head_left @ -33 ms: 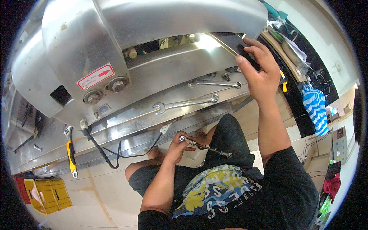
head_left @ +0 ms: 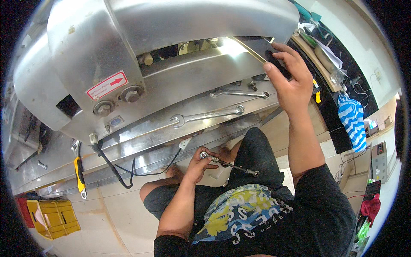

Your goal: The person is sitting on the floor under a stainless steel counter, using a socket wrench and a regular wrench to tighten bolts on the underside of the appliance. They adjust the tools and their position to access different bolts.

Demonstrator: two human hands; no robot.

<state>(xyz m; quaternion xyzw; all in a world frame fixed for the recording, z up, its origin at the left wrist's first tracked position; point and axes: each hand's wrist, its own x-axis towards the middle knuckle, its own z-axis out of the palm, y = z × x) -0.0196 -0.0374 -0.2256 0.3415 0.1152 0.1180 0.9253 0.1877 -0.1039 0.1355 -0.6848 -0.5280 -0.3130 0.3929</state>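
My right hand [head_left: 291,77] is closed on a dark, flat, gold-edged phone [head_left: 256,48], held at the slot in the steel machine housing [head_left: 180,81]. A bright white light shines next to the phone's edge and lights the slot. Lower down, in front of my lap, my left hand [head_left: 198,166] grips a metal linkage rod [head_left: 231,165] with a ring-shaped joint at each end. One ring sits by my fingertips; the other points right. Two combination wrenches, a larger one [head_left: 207,115] and a smaller one [head_left: 244,93], lie on the steel ledge beneath the housing.
A yellow-handled adjustable wrench [head_left: 79,171] hangs over the ledge's edge at left, near a black cable [head_left: 113,169]. A small bolt [head_left: 42,165] lies farther left. On the floor stands a yellow crate [head_left: 55,218]. A blue-and-white striped bag [head_left: 353,122] is at right.
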